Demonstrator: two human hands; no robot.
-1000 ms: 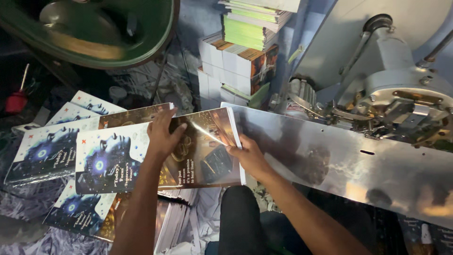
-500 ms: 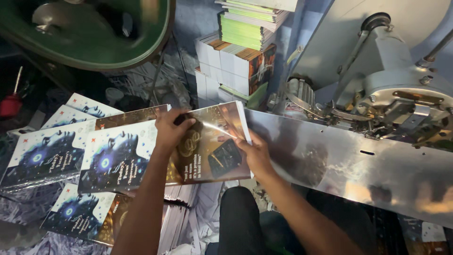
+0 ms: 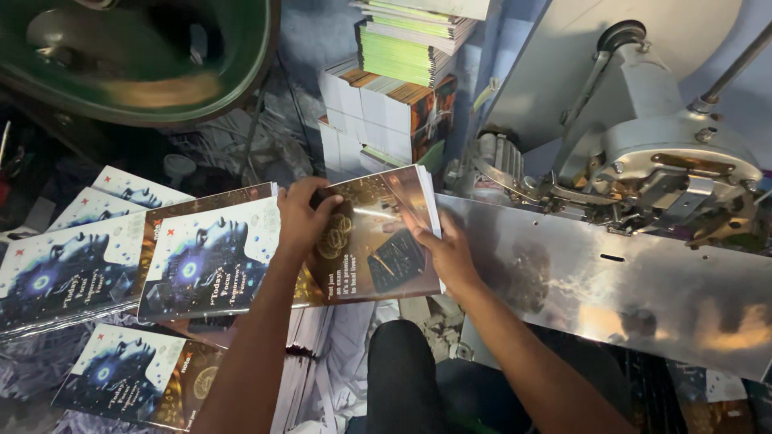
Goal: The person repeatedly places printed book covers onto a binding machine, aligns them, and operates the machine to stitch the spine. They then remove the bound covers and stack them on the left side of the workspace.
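Hands hold an open glossy booklet at the metal plate: left hand fingers pressed flat, right hand pinching its edge, so sliding needs alignment.

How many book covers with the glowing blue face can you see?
5, maybe more hidden: one under the left hand at, one left, two behind, one below.

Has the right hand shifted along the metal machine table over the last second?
Yes. The right hand slid slightly toward the left edge of the metal table, pressing the booklet.
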